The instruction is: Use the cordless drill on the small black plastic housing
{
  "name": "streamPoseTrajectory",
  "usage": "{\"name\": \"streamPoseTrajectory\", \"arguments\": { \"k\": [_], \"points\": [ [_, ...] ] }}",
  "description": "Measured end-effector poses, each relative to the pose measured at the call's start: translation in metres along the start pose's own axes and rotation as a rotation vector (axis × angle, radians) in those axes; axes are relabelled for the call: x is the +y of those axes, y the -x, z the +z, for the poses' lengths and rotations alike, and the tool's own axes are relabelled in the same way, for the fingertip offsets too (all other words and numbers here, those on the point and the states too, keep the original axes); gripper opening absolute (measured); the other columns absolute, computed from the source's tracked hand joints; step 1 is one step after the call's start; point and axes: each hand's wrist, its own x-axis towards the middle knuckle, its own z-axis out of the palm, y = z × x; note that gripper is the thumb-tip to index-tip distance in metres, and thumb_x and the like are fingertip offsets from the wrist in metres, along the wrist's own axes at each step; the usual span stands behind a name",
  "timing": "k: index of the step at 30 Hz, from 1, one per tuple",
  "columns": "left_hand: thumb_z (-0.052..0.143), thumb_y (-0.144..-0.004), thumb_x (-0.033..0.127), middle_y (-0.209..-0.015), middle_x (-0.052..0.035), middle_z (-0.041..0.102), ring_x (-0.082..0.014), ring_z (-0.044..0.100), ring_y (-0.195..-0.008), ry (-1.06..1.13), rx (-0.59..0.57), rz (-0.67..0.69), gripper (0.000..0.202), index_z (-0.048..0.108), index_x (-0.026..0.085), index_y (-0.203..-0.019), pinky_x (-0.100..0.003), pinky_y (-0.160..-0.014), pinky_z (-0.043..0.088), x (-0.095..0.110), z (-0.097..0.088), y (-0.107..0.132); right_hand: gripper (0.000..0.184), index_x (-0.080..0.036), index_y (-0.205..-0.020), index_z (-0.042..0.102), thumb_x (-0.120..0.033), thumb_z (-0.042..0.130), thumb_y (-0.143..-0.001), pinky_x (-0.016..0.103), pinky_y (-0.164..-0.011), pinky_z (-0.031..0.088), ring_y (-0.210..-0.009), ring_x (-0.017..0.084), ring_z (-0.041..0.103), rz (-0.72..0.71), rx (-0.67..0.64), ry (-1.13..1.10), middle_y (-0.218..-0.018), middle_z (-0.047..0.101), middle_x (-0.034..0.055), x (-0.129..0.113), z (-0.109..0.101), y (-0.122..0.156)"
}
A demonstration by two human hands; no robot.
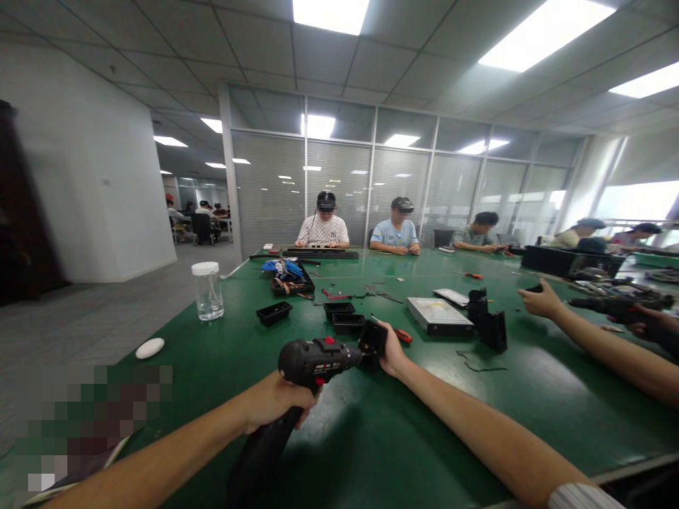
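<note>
A: Nearest item?
B: Left hand (pixel 276 401) clenched on black cordless drill (pixel 312 362), tip against small black plastic part (pixel 372 341).
A: Right hand (pixel 391 350)?
B: Gripping that part above green table (pixel 371 438); silver drive unit (pixel 438 315) farther right.

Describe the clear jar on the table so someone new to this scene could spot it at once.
Start at the green table and follow its left edge. The jar stands upright there, alone, beyond a white oval object. It is the only see-through thing there, with a white lid; the trays near it are black.
</note>
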Motion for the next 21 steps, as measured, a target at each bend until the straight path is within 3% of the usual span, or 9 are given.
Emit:
{"name": "streamPoseTrajectory", "arguments": {
  "k": [21],
  "points": [
    [0.045, -0.057, 0.010, -0.053, 0.0019, 0.049, -0.0098, 0.042, -0.046, 0.012, -0.012, 0.012, 0.015, 0.053, 0.012, -0.069, -0.023, -0.047, 0.033, -0.0016, -0.0006, -0.0008, 0.033, -0.016, -0.071, 0.059, -0.044, 0.042, -0.073, 0.030, -0.052, 0.046, -0.053, 0.018, 0.057, -0.010, 0.012, -0.004, -0.058, 0.061, 0.0043, 0.0024, -0.0054, -0.0054]
  ]
}}
